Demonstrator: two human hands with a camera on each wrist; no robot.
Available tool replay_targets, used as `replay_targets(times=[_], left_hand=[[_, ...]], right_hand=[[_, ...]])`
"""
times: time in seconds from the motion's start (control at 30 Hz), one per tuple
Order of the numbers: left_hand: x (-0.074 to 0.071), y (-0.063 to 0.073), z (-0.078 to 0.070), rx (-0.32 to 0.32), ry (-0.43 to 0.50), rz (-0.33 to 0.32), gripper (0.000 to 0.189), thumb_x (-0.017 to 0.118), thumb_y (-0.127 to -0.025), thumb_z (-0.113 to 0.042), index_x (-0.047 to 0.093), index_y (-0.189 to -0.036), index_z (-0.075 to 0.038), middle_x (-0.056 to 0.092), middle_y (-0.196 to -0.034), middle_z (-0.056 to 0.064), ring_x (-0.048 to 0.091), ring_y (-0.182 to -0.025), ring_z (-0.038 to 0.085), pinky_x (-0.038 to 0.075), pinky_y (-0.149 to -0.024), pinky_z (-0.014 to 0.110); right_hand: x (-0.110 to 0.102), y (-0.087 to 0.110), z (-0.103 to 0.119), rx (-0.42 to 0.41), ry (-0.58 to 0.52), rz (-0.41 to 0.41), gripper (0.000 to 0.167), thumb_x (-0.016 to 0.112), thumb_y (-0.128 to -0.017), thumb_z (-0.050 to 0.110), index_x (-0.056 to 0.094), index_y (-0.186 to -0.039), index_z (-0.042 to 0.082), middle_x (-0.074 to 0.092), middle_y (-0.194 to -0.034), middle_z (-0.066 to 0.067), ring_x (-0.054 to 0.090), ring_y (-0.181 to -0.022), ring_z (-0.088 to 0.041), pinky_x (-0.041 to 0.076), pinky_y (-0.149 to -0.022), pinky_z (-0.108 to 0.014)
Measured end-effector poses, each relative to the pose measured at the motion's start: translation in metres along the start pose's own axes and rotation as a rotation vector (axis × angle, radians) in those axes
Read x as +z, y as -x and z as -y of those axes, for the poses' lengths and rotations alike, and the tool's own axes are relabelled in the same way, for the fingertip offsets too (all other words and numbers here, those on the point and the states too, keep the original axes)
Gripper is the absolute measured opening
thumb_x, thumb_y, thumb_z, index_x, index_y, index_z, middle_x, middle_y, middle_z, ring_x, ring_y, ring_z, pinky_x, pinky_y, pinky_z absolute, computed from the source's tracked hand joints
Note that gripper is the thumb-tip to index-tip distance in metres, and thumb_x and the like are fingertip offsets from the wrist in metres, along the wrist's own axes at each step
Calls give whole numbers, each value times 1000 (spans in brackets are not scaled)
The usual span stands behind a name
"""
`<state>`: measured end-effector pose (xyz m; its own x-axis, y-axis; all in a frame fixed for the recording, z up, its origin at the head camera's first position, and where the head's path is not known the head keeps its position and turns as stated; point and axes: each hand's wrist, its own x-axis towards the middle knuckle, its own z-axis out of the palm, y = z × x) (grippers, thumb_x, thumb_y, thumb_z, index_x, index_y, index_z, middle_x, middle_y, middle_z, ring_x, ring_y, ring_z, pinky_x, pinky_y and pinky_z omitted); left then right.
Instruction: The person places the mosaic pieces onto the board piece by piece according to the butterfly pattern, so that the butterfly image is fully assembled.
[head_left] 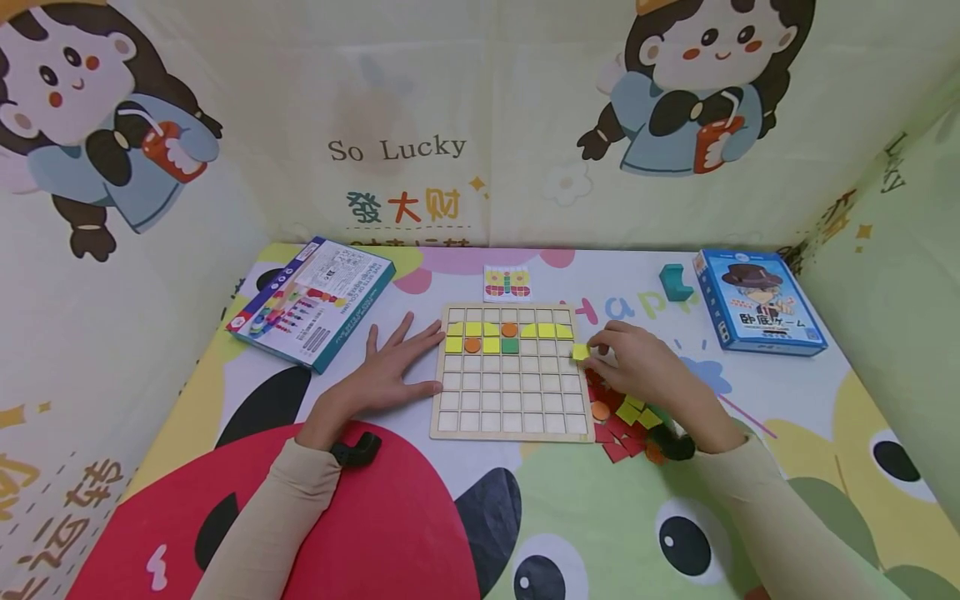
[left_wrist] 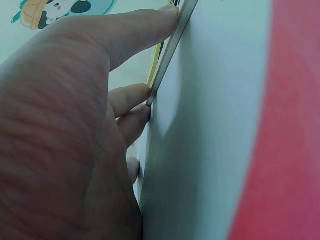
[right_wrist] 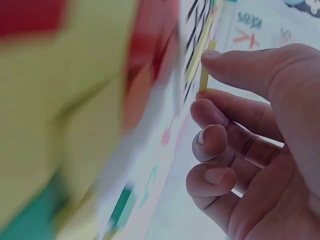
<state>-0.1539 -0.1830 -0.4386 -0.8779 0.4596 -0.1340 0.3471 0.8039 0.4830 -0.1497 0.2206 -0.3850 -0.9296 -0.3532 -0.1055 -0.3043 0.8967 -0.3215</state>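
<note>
Yel tile (right_wrist: 204, 76) btwn R fingers (right_wrist: 247, 110)

My table (head_left: 600, 500) wears a cover (head_left: 375, 525) printed with big cartoon figures, red at near left, green at the near middle and yellow at the right. In the middle, I see a wooden grid board (head_left: 517, 402) lying flat. Just past its far edge sits a small butterfly pattern card (head_left: 507, 285). A box (head_left: 318, 304) lies slanted at far left; a blue box (head_left: 761, 304) lies at far right, with a teal piece (head_left: 675, 283) near its left side. A pile of red, yellow and orange pieces (head_left: 617, 451) spreads just right of the board.
</note>
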Motion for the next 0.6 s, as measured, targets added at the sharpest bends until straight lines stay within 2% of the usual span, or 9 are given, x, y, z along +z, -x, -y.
replay_targets(times=[0.17,0.33,0.6], left_hand=[[0,0,0,-3,-2,1,93,68,-90,-67,29,-168,-34,18,-180,-8,-8,-169,33,-19,-124,76],[-1,1,0,-2,2,3,93,68,-90,-67,29,-168,-34,18,-180,-8,-8,-169,33,-19,-124,76],[0,0,1,3,-5,1,93,67,-91,-68,29,-168,-34,18,-180,-8,-8,-169,32,-19,-124,76]], right_hand=[[6,-20,26,-44,24,-23,36,81,-95,29,76,-122,6,70,-107,-10,62,-92,-22,62,-78,-35],[13,-34,43,-51,57,-15,35,80,-96,31,78,-120,7,70,-110,-10,64,-95,-23,63,-84,-39],[23,-42,55,-59,103,-16,34,77,-98,33,78,-122,9,71,-111,-9,63,-91,-21,63,-82,-35]])
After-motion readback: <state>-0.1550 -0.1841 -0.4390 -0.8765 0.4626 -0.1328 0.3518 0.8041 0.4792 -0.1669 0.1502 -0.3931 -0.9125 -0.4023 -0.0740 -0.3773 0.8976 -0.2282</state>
